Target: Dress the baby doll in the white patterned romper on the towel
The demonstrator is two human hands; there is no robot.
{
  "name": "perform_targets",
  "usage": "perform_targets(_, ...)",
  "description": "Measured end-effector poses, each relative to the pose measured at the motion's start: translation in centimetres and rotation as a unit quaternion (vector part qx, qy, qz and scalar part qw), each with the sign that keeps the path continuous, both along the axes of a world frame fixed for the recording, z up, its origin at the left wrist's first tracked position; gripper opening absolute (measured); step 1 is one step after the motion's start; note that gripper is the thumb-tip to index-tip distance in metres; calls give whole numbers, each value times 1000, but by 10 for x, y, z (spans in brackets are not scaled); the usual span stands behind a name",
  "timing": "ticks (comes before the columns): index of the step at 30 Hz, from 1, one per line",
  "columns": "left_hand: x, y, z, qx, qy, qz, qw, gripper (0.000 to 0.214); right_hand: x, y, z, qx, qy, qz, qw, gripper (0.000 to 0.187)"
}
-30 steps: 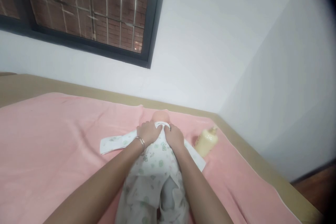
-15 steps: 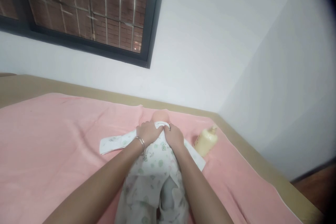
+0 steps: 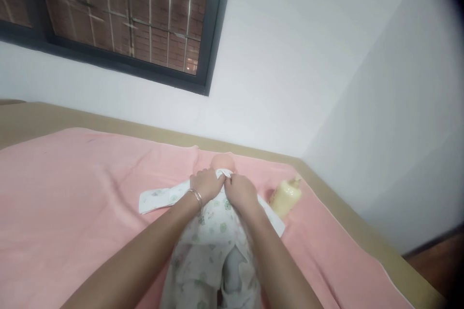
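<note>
A baby-sized figure, perhaps a doll, lies on its back with only the round top of its head (image 3: 223, 161) showing beyond my hands. It wears a white baby garment (image 3: 213, 231) with green prints, sleeves spread to both sides. My left hand (image 3: 207, 185), a bracelet at its wrist, is closed on the garment's neckline. Beside it, my right hand (image 3: 242, 190) pinches the same neckline, the thumbs almost meeting at the centre. Its face and neck are hidden. Lower down, the garment lies open in a gap showing something pale grey.
A cream pump bottle (image 3: 287, 198) stands tilted in view to the right of the figure, near the right sleeve. Pink blanket (image 3: 90, 193) covers the tan bed or mat (image 3: 108, 120). Behind are a white wall (image 3: 261, 82) and a dark-framed barred window (image 3: 210, 48).
My right hand has shifted slightly inward, closer to my left thumb, and the neckline is now more bunched between them. The view has moved a little.
</note>
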State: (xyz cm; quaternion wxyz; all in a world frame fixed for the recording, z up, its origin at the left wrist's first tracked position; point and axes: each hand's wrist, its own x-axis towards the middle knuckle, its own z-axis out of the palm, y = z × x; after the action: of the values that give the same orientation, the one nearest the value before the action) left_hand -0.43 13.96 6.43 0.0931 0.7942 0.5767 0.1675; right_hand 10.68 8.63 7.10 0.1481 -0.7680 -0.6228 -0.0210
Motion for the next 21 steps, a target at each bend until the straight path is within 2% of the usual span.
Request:
perform_targets(6,7,-16,3,70,64,-9,995,43,15,10,-10,-8,55,-3,998,48)
perform_targets(9,8,-17,3,95,68,-16,993,39,15,8,-7,-18,55,4,998,51)
perform_targets(11,6,-13,3,82,54,-13,995,39,10,1,-1,-32,31,9,999,52)
perform_targets(16,-1,-2,5,-12,-1,-19,1000,48,-3,-16,13,-48,-32,28,998,42)
perform_targets(18,-2,-4,6,-10,9,-21,1000,49,-1,-16,13,-54,-32,28,998,38)
perform_targets(21,0,-10,8,35,56,-23,998,47,9,-8,8,-52,-11,25,998,39)
